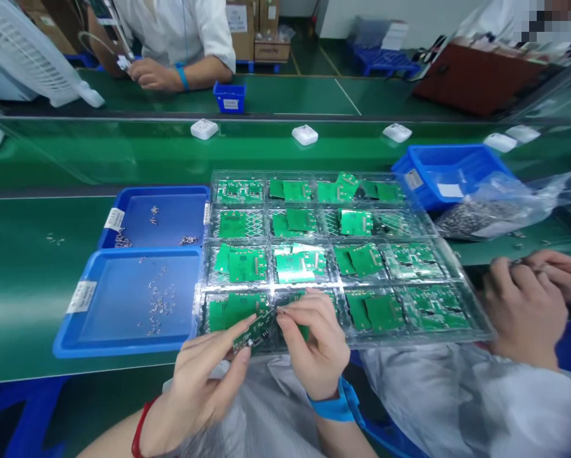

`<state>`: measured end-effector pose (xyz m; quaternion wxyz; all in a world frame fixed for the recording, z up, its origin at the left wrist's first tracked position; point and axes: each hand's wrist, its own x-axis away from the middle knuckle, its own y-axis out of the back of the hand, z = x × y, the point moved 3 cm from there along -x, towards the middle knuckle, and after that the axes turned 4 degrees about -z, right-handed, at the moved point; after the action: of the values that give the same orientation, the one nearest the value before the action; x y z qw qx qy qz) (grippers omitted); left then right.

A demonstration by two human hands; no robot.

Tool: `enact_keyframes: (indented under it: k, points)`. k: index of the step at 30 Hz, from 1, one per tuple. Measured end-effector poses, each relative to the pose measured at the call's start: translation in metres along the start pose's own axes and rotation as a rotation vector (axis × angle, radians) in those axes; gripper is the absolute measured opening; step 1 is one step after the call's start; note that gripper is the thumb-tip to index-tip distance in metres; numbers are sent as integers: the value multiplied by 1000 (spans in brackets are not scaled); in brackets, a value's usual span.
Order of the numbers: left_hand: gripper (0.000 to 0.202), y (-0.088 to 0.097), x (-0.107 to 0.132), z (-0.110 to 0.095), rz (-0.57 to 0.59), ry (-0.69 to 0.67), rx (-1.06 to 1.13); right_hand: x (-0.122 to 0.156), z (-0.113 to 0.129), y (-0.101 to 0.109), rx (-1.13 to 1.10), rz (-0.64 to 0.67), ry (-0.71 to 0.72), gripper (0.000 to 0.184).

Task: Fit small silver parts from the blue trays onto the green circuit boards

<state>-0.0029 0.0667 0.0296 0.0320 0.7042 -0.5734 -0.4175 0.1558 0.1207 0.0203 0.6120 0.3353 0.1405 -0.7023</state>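
Note:
My left hand grips a small green circuit board between thumb and fingers, tilted on its edge near my body. Against the board's right end, my right hand is closed in a pinch; whatever sits between its fingertips is too small to name. Under and beyond both hands lies a clear plastic compartment tray holding green circuit boards, some overlapping. Left of it are two shallow blue trays, the nearer tray and the farther tray, with small metal parts scattered inside.
A blue bin and a plastic bag of metal parts stand at the right. A co-worker's hands are close on that side. White square devices line the green strip. Another person's hand works opposite.

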Motion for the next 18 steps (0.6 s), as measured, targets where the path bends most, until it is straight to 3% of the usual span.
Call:
enact_keyframes:
  k: [11,18]
  points:
    - [47,0,2,-11,-17,-129,19,5,-1,-2,11,-36,26,12]
    - [56,-5,8,-15,-52,-246,-88,3,0,-1,42,-71,91,11]
